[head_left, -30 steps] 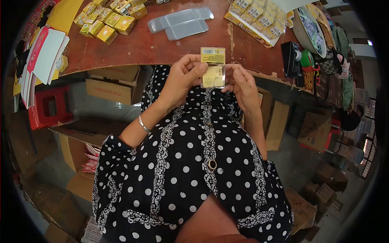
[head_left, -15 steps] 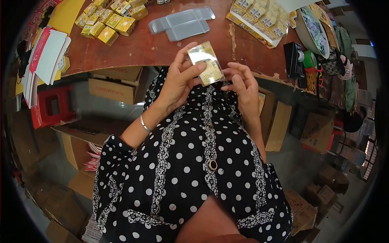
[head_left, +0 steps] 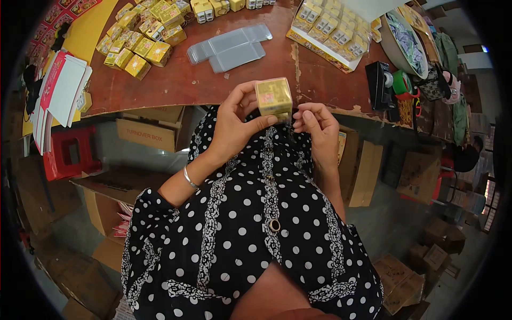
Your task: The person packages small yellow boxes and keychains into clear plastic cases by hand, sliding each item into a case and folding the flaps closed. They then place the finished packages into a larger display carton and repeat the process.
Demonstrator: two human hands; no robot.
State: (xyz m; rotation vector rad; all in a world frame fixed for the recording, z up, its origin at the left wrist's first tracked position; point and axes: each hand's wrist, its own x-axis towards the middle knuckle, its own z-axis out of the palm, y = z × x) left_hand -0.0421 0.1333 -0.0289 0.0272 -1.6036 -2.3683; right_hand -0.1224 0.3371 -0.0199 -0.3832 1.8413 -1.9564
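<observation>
In the head view, my left hand (head_left: 236, 118) grips a small yellow box (head_left: 273, 94) with a clear plastic cover, its thumb low on the near side and its fingers behind. The box is held up just off the table's front edge, its printed yellow end facing up. Close to the box's right side, my right hand (head_left: 321, 129) has its thumb and fingers drawn together in a pinch. What is between those fingertips, if anything, is too small to make out. Beyond the hands, an unfolded clear plastic box (head_left: 234, 47) lies flat on the table.
On the red-brown table (head_left: 213, 88) are a pile of small yellow boxes (head_left: 145, 45) and a display carton (head_left: 328, 37) full of similar items. A tape dispenser (head_left: 380, 85) stands at the right. Below are a red stool (head_left: 69, 152) and cardboard boxes (head_left: 146, 133).
The box has tipped in my left hand, so its yellow end shows instead of the clear-fronted face. My right fingers have closed together beside it. The table sits slightly lower in view.
</observation>
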